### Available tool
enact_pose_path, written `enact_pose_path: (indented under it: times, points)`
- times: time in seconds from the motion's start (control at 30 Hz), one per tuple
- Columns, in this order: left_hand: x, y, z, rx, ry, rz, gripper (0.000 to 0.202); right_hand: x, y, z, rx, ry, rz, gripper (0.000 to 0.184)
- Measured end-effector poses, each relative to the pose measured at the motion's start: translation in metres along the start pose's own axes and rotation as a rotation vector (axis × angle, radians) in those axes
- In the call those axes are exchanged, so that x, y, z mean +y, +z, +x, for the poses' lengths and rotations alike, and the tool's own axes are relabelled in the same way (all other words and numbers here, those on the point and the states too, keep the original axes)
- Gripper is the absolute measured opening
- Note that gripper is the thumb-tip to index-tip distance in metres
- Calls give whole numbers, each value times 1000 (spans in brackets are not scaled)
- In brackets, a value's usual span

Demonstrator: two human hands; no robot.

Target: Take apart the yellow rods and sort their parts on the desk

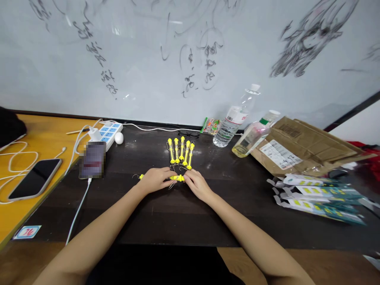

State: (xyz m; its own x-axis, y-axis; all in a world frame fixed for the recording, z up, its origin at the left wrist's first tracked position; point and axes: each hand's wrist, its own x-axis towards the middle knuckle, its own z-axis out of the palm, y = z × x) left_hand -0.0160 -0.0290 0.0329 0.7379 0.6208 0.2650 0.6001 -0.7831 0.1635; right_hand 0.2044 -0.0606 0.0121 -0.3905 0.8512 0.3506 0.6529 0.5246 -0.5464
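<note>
Head view: a broad white board with black scribbles [139,79] is standing behind a dark brown wooden table [237,221]. At right, a flat brown paper parcel [314,148] is lying. At centre, the left hand [157,180] and right hand [198,184] are grasping opposite ends of a slim yellow tube with wire hooks [178,178]; whether it is touching the table cannot be told. Beyond, five similar yellow-ended tubes [182,148] are fanning out.
</note>
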Motion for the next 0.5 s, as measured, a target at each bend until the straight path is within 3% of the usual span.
enact_pose_path:
  times: [0.2, 0.37, 0.5]
  points:
    - [-2, 2, 0, 13, 0, -14, 33, -2, 1, -3, 20, -13, 65, 4]
    - [-1, 2, 0, 18, 12, -14, 33, -3, 1, -3, 33, 14, 50, 7]
    - [0, 1, 0, 7, 3, -3, 33, 0, 0, -1, 14, 15, -27, 28]
